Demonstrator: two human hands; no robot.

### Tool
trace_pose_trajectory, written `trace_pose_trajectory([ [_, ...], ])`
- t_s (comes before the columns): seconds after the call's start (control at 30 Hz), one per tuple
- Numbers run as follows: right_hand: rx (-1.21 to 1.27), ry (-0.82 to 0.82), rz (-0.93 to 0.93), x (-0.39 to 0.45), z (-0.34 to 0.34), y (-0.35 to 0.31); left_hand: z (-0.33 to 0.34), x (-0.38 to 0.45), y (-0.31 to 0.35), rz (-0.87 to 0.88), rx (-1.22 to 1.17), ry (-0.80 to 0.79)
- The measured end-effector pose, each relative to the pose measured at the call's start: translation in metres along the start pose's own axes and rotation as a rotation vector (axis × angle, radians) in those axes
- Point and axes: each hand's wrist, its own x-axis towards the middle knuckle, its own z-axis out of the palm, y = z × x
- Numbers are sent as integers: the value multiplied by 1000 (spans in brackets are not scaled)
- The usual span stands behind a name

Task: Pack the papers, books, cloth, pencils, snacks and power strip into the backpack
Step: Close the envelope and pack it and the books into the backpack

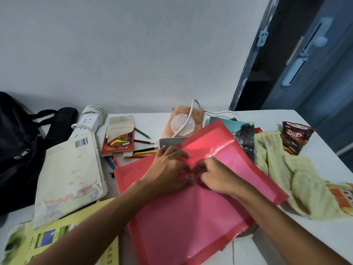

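1. Both forearms reach in from the bottom edge, meeting over a pink plastic folder (191, 217) lying on the white table (315, 236).
2. Left hand (168, 169) presses on the folder, fingers bent near its snap button (189, 177).
3. Right hand (215, 175) is curled, fingertips pinching the folder's flap beside that snap.
4. Black backpack (17, 150) sits at the table's far left edge.
5. Cream book (70, 176) lies beside it, touching the white power strip (89, 121).
6. Colour pencil box (119, 138) sits mid-table, loose pencils (143, 151) scattered around.
7. Yellow checked cloth (298, 180) lies right of the folder; chocolate snack bag (296, 136) just behind it.
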Motion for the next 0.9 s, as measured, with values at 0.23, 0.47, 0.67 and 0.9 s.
trace_pose_trajectory([
  [0.23,-103,205,-74,-2,-3,10,-3,3,14,-198,-48,-88],
  [0.47,-448,340,-290,-23,2,15,-2,8,9,-270,-201,-177],
  [0.67,-525,184,-269,-40,20,6,1,6,6,-273,-244,-117],
  [0.9,-526,143,-416,-24,13,-7,-14,1,-16,-77,-253,-196],
])
